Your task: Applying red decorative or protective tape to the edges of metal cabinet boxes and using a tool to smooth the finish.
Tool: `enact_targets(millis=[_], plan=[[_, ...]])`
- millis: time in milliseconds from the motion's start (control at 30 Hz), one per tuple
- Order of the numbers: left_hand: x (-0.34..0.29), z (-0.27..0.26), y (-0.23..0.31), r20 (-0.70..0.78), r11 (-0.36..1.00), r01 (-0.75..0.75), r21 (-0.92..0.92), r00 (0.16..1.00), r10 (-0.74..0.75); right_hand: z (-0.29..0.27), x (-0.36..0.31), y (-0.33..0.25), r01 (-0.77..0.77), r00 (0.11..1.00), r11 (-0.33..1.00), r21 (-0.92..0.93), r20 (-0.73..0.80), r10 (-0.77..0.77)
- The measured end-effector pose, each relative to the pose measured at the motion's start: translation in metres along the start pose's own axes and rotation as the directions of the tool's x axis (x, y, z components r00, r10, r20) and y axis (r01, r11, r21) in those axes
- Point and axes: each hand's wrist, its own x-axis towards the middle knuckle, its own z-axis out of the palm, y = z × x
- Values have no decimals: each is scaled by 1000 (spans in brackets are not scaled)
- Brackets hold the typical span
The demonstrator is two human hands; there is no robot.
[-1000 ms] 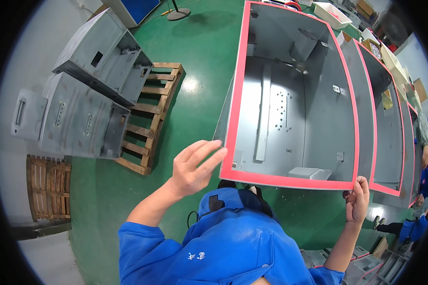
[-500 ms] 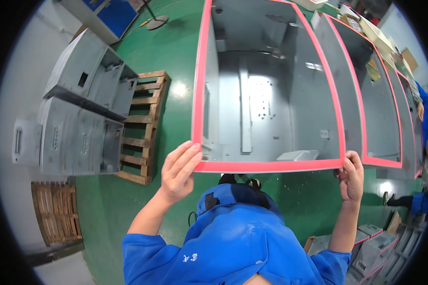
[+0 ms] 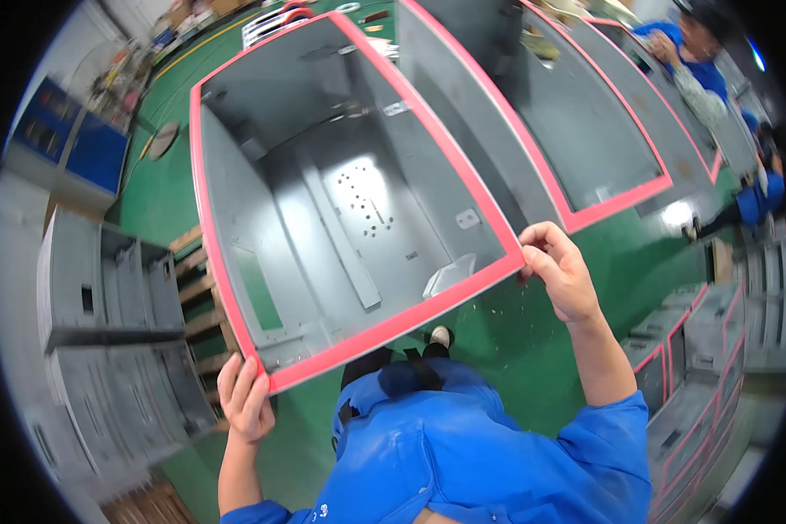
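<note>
A large grey metal cabinet (image 3: 233, 179) lies with its open side up in front of me, its rim edged all round with pink-red strip (image 3: 393, 320). My left hand (image 3: 246, 399) grips the near left corner, fingers curled over the rim. At the near right corner my right hand (image 3: 566, 278) is closed on the edge, thumb and forefinger pressed together there. Inside the cabinet are a long metal rail (image 3: 355, 256), a group of small holes in the panel, and a pale angled piece (image 3: 450, 275) near the right corner.
A second pink-edged cabinet (image 3: 598, 210) stands close on the right. Grey cabinets (image 3: 65, 271) and a wooden pallet (image 3: 203, 323) are at left. Pink-edged metal boxes (image 3: 716, 327) stack at lower right. A co-worker in blue (image 3: 706, 74) is at far right.
My view has turned, so the cabinet now appears slanted and its surroundings have shifted. Both hands stay at the same two corners. More of the co-worker at right shows now.
</note>
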Motion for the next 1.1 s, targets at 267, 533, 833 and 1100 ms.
enact_targets(millis=[267, 533, 833, 1100], plan=[[58, -4, -73, 101, 740, -587, -328, 757, 645, 29, -9, 15, 85, 901, 989, -119, -416, -127], [97, 21, -86, -94, 339, -711, -617, 493, 865, 61, -13, 17, 59, 680, 977, -206, -708, -190], [136, 1, -95, -64, 180, -500, -847, 433, 899, 66, -18, 13, 18, 655, 1000, -13, -756, -22], [190, 38, -47, 601, 219, 626, -749, 501, 623, 72, -15, 20, 10, 625, 1000, -16, -781, -19]])
